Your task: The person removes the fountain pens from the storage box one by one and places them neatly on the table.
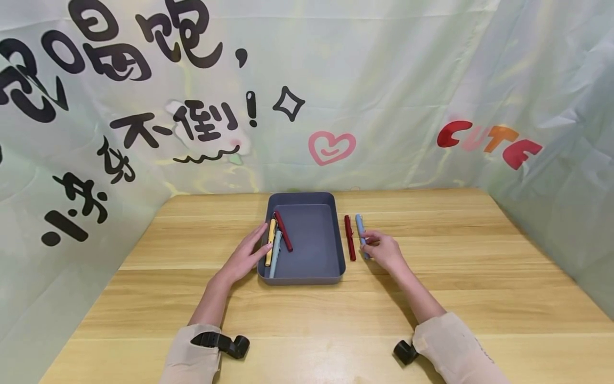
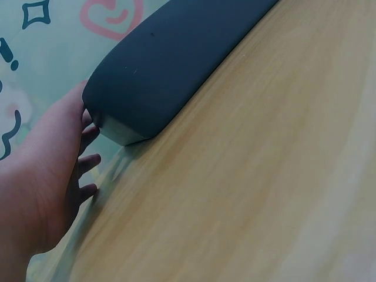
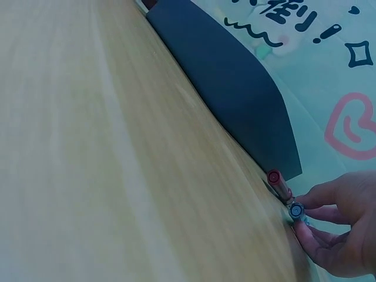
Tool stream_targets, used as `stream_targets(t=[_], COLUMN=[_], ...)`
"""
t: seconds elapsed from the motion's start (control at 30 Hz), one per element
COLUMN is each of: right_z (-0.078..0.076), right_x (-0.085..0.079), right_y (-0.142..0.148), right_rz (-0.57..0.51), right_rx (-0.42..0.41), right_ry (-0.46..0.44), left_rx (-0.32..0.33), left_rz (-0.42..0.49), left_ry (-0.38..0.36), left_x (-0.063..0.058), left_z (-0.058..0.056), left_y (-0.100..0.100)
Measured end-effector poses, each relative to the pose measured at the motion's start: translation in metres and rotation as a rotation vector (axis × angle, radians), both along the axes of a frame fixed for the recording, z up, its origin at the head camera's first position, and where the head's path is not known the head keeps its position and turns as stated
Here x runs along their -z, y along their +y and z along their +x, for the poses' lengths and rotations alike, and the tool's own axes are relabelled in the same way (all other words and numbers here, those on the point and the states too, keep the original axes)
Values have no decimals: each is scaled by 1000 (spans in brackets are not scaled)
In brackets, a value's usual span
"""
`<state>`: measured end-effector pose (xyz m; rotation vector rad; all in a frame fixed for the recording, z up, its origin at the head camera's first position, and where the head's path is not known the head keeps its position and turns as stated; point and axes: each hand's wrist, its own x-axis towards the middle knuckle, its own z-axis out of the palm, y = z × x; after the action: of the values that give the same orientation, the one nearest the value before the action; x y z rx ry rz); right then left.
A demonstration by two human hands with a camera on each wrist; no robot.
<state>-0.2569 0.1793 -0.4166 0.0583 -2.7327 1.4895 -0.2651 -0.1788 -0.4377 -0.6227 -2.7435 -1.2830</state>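
Observation:
My right hand [image 1: 384,250] pinches a light blue pen [image 1: 360,223] near its lower end, to the right of the tray. In the right wrist view, thumb and fingers meet around the blue pen's end [image 3: 297,210]. Left of it, a dark red pen [image 1: 350,240] lies on the table. My left hand [image 1: 242,258] rests against the left side of the dark grey tray [image 1: 312,242], its fingers fairly straight and its thumb over the rim. Inside, along that side, lie a yellow pen [image 1: 271,245], a pale blue pen [image 1: 275,256] and another dark red pen [image 1: 284,232].
A wooden table [image 1: 307,330] spreads around the tray. Behind and at both sides hangs a printed cloth [image 1: 384,80] with lettering and a pink heart. Each forearm has a black strapped device [image 1: 235,346] on the sleeve.

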Motion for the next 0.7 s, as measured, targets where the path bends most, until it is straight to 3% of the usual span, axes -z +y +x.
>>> stream_targets(t=[0.7], right_z=[0], right_x=[0], right_y=[1], right_rz=[26], right_rx=[-19], right_ry=[4], left_rx=[6], left_rz=[-1], left_ry=[9], left_x=[1], left_z=[-1], left_y=[0])
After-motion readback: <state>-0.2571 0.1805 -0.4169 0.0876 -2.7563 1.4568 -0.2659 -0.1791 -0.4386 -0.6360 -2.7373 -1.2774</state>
